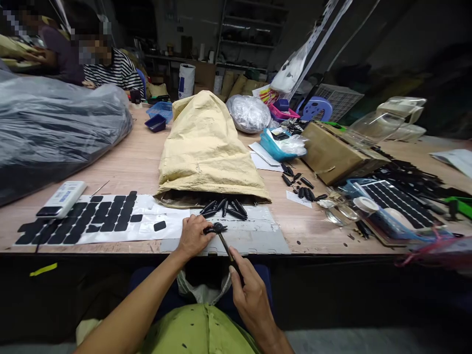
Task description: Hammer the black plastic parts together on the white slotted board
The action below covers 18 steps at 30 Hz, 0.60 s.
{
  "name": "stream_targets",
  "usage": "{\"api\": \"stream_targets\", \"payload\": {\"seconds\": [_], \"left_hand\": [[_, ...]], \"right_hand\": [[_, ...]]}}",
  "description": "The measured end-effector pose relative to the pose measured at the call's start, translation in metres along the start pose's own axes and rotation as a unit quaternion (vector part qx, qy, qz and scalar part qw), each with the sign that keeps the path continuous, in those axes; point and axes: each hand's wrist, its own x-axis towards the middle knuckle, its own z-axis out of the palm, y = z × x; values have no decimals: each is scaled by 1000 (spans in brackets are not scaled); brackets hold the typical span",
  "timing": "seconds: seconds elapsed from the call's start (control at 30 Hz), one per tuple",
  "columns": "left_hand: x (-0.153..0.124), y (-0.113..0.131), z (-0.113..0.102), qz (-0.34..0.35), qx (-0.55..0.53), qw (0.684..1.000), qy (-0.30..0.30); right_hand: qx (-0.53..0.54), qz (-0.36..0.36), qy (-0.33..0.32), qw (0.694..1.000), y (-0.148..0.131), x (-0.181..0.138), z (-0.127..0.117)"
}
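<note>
My left hand [192, 237] rests at the table's near edge, its fingers pinched on a small black plastic part [216, 228]. My right hand [250, 291] is closed round the handle of a thin tool [225, 246] whose tip touches that part. A pile of several similar black parts [224, 208] spills from the mouth of a tan paper sack [206, 147] just beyond my hands. They lie on a grey sheet [254, 236].
A white sheet with black adhesive pads [96, 216] and a white remote-like device [62, 198] lie to the left. A large grey plastic bag [55, 128] fills the far left. A cardboard box [334, 150], solar panels [394, 199] and clutter stand right. Two people sit far left.
</note>
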Motion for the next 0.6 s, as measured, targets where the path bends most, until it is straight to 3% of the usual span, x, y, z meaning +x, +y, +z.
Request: {"api": "stream_targets", "payload": {"seconds": [0.13,0.37,0.6], "left_hand": [[0,0,0,-2,-9,1000,3],[-2,1,0,4,2,1000,11],[-2,1,-2,22,14,1000,7]], "right_hand": [[10,16,-18,1000,2,1,1],[-3,109,55,993,26,0,-16],[32,173,58,983,45,-6,1]]}}
